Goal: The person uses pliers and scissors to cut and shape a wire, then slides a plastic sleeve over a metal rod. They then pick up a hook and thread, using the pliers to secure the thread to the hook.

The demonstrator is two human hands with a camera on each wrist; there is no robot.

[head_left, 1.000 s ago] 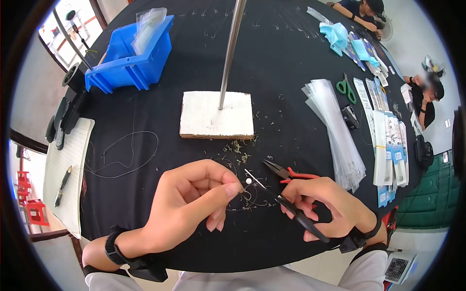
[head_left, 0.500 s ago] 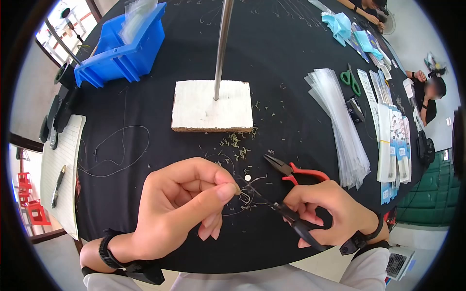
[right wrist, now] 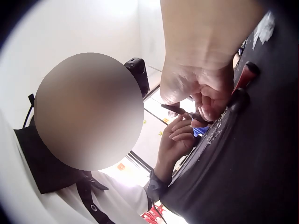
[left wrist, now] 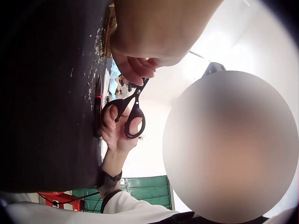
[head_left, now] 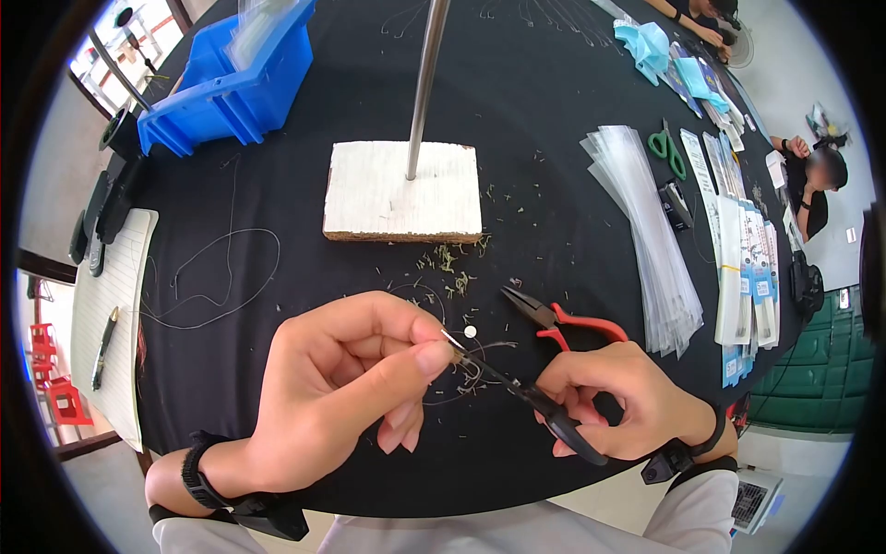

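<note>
My left hand pinches a small tangle of thin thread between thumb and index finger. Black scissors are in my right hand, thumb and fingers through the handle loops, and their blades reach the left fingertips. In the left wrist view the scissors show both loops, with the right hand behind them. Whatever lies between the blades is too small to make out. A white round dot lies on the black cloth just beyond the blades.
Red-handled pliers lie just beyond my right hand. A white block with an upright metal rod stands ahead, green clippings beside it. Plastic sleeves are at right; a blue bin and notebook at left.
The scissors' blades have moved left, from beside the thread to my left fingertips. The view has shifted slightly, and more of the pliers' handles shows than a second ago.
</note>
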